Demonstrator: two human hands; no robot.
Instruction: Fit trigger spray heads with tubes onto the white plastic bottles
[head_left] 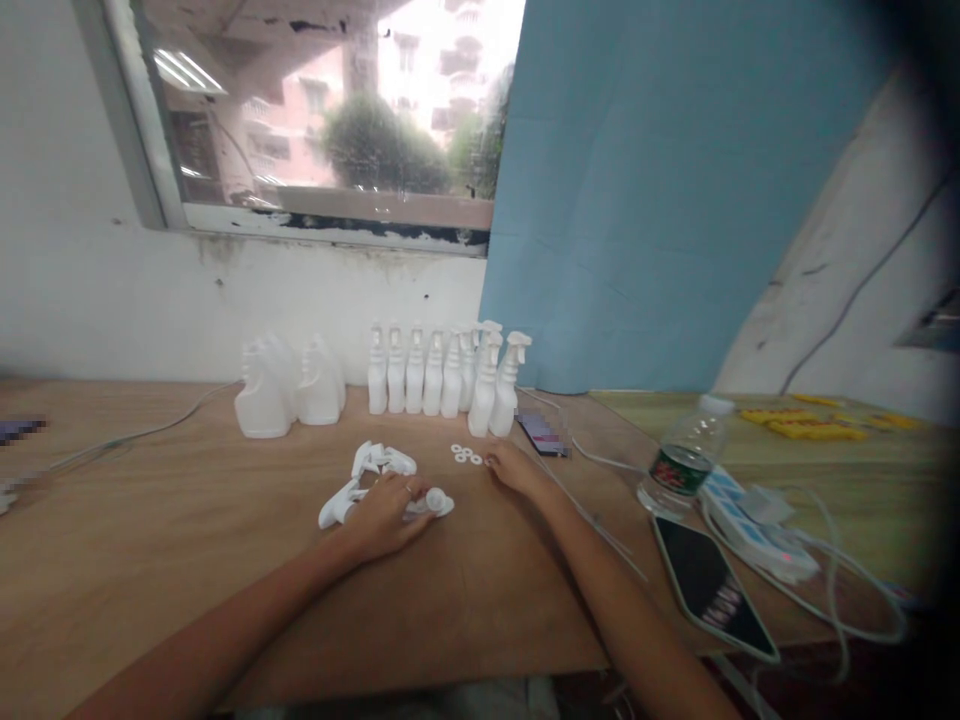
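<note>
My left hand (386, 515) is closed around a white spray trigger head (436, 502), its round collar facing up past my fingertips. More white trigger heads (367, 460) lie on the table just beyond and to the left of that hand. Several small white ring washers (465, 455) lie in a cluster right of centre. At the cluster's right side, my right hand (511, 466) pinches a small white ring (490, 461) at its fingertips, low over the tabletop. The fingers partly hide this ring.
White spray bottles (433, 380) stand in a row at the back, some with trigger heads. Large white jugs (266, 390) stand left of them. To the right are a water bottle (681, 465), a phone (712, 585), a power strip (757, 525) and cables. Another phone (544, 432) lies behind my right hand.
</note>
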